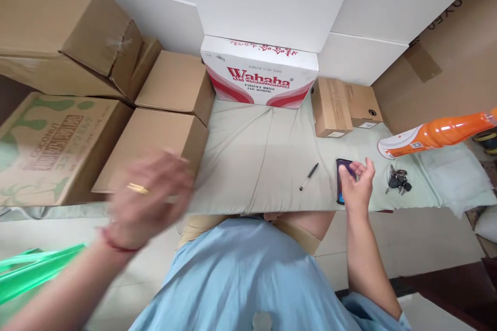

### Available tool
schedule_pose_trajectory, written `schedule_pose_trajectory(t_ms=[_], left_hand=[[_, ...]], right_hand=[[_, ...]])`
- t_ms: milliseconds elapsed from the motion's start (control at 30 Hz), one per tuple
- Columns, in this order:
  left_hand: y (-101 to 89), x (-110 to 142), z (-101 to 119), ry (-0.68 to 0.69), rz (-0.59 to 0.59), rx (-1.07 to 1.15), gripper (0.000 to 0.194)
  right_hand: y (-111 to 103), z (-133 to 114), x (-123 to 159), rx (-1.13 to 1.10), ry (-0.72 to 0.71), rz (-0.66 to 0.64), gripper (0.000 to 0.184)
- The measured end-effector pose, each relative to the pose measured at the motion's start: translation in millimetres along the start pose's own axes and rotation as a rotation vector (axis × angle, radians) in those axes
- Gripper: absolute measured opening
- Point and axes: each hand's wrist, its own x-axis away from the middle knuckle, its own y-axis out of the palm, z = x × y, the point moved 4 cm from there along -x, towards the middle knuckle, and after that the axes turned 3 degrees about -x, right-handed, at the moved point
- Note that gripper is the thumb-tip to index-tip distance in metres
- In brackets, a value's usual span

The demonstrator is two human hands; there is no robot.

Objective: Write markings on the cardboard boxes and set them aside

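Note:
My left hand, with a gold ring and a red wrist cord, is raised near the front edge of a plain brown carton. Motion smears its curled fingers, so whether they hold anything cannot be made out. Over a dark-cased smartphone at the table's front right hovers my right hand, thumb and fingers apart and nothing in them. It covers part of the phone's screen. A black-and-clear pen lies to the left of the phone, and a bunch of keys to its right.
A white and red Wahaha water carton stands against the wall. Several brown boxes are stacked left. Two small cartons sit back right, near an orange drink bottle. A pale cloth covers the table. A green bag is lower left.

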Motion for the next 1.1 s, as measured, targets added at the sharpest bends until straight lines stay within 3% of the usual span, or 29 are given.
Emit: schedule_pose_trajectory(t_ms=[100, 167, 200, 267, 400, 500, 633, 767, 867, 967, 1100], left_hand=[[50.0, 20, -29, 0.618, -0.25, -0.165, 0.022], [79.3, 30, -56, 0.927, -0.19, -0.329, 0.027], [89.1, 30, -70, 0.962, -0.09, -0.399, 0.033], [102.1, 28, -88, 0.987, 0.016, -0.472, 0.035], [105.3, 27, -95, 1.048, 0.048, -0.555, 0.032], [102.6, 29, -92, 1.07, 0.07, -0.595, 0.031], [104.3, 31, -92, 1.071, 0.07, -0.569, 0.031], [105.7, 31, -93, 1.078, 0.07, -0.551, 0.031], [104.8, 32, -93, 1.068, 0.052, -0.548, 0.03], [103.3, 31, -88, 1.042, 0.029, -0.519, 0.028], [99.0, 21, -71, 0.864, -0.081, -0.368, 0.02]], right_hand=[[22, -12, -65, 0.287, -0.088, 0.034, 0.127], [47, -23, -101, 0.42, -0.104, -0.003, 0.134], [59, -28, -114, 0.463, -0.085, -0.03, 0.136], [82, -35, -130, 0.518, -0.029, -0.075, 0.137], [100, -41, -128, 0.549, 0.07, -0.011, 0.119], [88, -37, -112, 0.502, 0.081, 0.053, 0.106], [48, -28, -72, 0.21, 0.091, 0.037, 0.096], [9, -21, -14, -0.263, 0.279, -0.204, 0.076], [0, -24, 27, -0.343, 0.39, -0.402, 0.067], [17, -34, 58, -0.341, 0.452, -0.61, 0.07], [59, -46, 81, -0.375, 0.535, -0.831, 0.076]])
